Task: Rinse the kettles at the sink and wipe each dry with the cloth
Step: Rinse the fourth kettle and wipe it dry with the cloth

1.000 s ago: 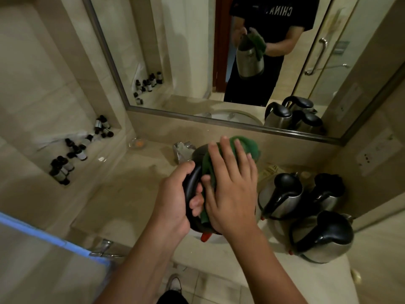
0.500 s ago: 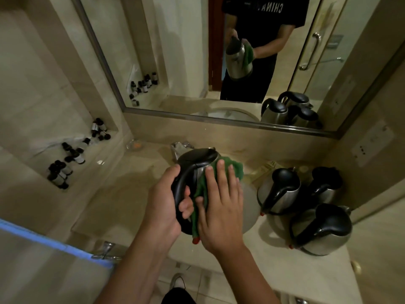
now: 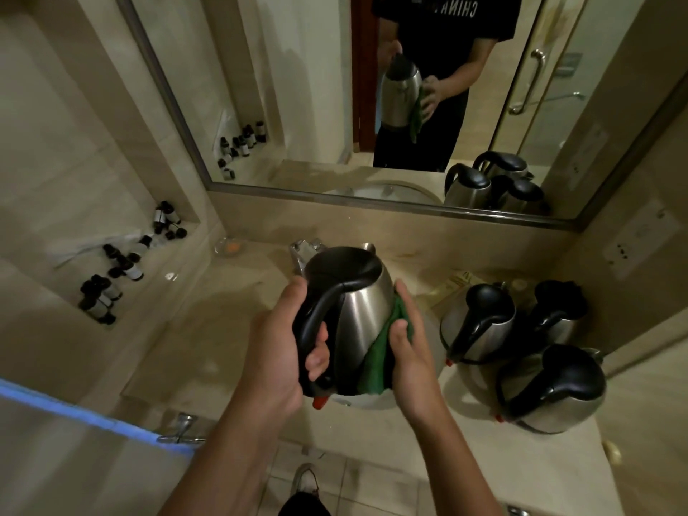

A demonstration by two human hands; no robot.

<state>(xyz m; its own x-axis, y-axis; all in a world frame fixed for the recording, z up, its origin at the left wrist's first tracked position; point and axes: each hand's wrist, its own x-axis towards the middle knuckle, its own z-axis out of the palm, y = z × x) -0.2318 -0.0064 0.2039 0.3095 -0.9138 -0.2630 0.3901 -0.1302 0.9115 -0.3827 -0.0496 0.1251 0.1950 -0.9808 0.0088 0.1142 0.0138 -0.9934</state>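
A steel kettle (image 3: 355, 322) with a black lid and handle is held upright above the sink (image 3: 366, 401). My left hand (image 3: 277, 351) grips its black handle. Against the kettle's right side lies a green cloth (image 3: 376, 357), and my right hand (image 3: 407, 361) holds it there with the thumb pinching the cloth. Three more steel kettles stand on the counter to the right: one (image 3: 480, 322) nearest the sink, one (image 3: 558, 314) behind it, one (image 3: 554, 391) at the front. The tap (image 3: 303, 251) shows just behind the held kettle.
A wide mirror (image 3: 298, 106) spans the back wall above the beige counter (image 3: 208, 322). Several small dark bottles (image 3: 123, 262) sit on the ledge at the left. A small dish (image 3: 227, 247) rests by the tap. A towel bar (image 3: 180, 437) sticks out below the counter's front edge.
The kettle has turned upright so its steel side faces me. My right hand has slid with the cloth from the top and front round to the kettle's right side.
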